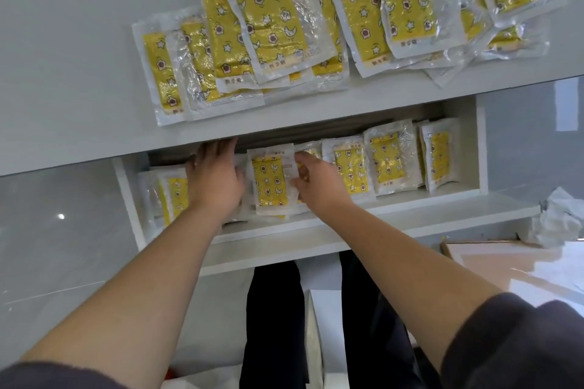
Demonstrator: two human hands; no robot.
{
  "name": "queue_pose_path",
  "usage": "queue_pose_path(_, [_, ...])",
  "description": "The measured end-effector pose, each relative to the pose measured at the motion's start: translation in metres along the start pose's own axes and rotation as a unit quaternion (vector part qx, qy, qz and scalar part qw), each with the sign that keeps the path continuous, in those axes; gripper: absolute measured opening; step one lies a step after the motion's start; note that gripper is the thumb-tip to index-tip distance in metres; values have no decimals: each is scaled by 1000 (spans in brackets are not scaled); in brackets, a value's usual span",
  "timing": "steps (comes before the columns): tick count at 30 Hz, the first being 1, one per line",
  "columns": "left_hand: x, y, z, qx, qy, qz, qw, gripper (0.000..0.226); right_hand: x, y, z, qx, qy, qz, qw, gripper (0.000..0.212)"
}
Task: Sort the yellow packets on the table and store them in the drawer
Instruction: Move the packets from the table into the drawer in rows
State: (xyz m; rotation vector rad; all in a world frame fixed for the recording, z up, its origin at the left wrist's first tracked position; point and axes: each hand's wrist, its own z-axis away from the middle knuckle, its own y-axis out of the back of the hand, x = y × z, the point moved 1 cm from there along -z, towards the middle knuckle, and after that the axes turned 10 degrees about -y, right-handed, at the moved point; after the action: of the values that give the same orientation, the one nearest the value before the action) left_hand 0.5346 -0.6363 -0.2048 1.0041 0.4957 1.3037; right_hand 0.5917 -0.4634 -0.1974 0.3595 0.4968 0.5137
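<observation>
Several yellow packets (pixel 271 25) in clear wrappers lie overlapping on the white table (pixel 79 57). Below its edge an open white drawer (pixel 347 230) holds several more packets in a row. My left hand (pixel 215 177) lies flat inside the drawer with straight fingers, covering packets at the left. My right hand (pixel 316 180) pinches the right edge of a yellow packet (pixel 271 183) in the middle of the drawer. More packets (pixel 385 161) lie to its right.
The drawer's front panel (pixel 316 249) juts toward my legs in dark trousers (pixel 271 319). Crumpled white paper (pixel 556 221) and a flat cardboard sheet (pixel 505 262) lie at the right. The table's left part is bare and glossy.
</observation>
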Motion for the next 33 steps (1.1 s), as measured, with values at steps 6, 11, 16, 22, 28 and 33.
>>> queue_pose_path(6, [-37, 2, 14, 12, 8, -25, 1000, 34, 7, 2, -2, -1, 2, -31, 1000, 44])
queue_pose_path(11, [-42, 5, 20, -6, -88, -6, 996, 35, 8, 5, 3, 47, 10, -72, 996, 35])
queue_pose_path(16, [-17, 8, 17, -10, -63, -17, 998, 36, 23, 28, 7, 8, -58, -174, 983, 18])
queue_pose_path(22, [36, 4, 8, -52, -60, 24, 997, 48, 66, 73, 0, 36, -164, -226, 960, 16])
queue_pose_path(28, [86, 6, 7, -36, -33, 32, 998, 45, 79, 104, -9, 101, -183, -93, 974, 25])
queue_pose_path(33, [130, 46, 21, -31, -15, 118, 992, 32, 57, 134, 20, 74, -139, -41, 987, 28])
